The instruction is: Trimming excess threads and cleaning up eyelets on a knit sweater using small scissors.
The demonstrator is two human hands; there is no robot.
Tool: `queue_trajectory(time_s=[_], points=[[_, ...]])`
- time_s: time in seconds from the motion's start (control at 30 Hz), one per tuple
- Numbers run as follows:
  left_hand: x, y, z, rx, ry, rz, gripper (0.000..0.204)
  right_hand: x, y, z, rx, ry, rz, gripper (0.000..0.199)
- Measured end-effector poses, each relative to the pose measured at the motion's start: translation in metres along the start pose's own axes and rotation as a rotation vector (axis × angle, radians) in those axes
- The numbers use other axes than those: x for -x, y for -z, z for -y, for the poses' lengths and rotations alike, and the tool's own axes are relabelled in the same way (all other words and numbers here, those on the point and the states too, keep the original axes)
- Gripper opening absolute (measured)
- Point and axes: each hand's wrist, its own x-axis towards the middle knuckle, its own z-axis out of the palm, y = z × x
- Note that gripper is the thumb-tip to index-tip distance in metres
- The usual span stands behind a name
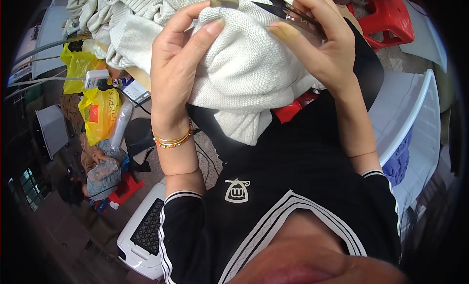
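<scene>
A white knitted garment is bunched over my lap, with one end hanging down in front of my black shirt. My left hand pinches a fold of it between thumb and fingers near the top edge. On a fingertip there sits a tan, rounded cover. In my right hand are thread snips, their dark pointed blades directed left, just above the knit. The right thumb looks yellowish and lies close to the fabric. The other right fingers curl around the snips and run partly out of view.
More pale knitwear is heaped at the far left. Yellow plastic bags hang beside a white power socket with cables. A red stool and a pale blue bin stand right. Another person sits at left, near a white appliance.
</scene>
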Motion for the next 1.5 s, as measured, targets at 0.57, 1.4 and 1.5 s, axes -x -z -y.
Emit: queue_trajectory(time_s=[0.57, 1.4, 1.5], points=[[0.0, -0.003, 0.011, -0.353, -0.265, -0.046, 0.028, 0.0, 0.002, 0.013, 0.182, 0.053, 0.105, 0.037], [-0.001, -0.002, 0.008, -0.386, -0.3, -0.014, 0.027, 0.004, 0.0, -0.017, 0.122, 0.197, 0.122, 0.033], [-0.002, -0.003, 0.007, -0.386, -0.249, -0.017, 0.027, 0.003, 0.003, -0.013, 0.167, 0.271, 0.14, 0.037]])
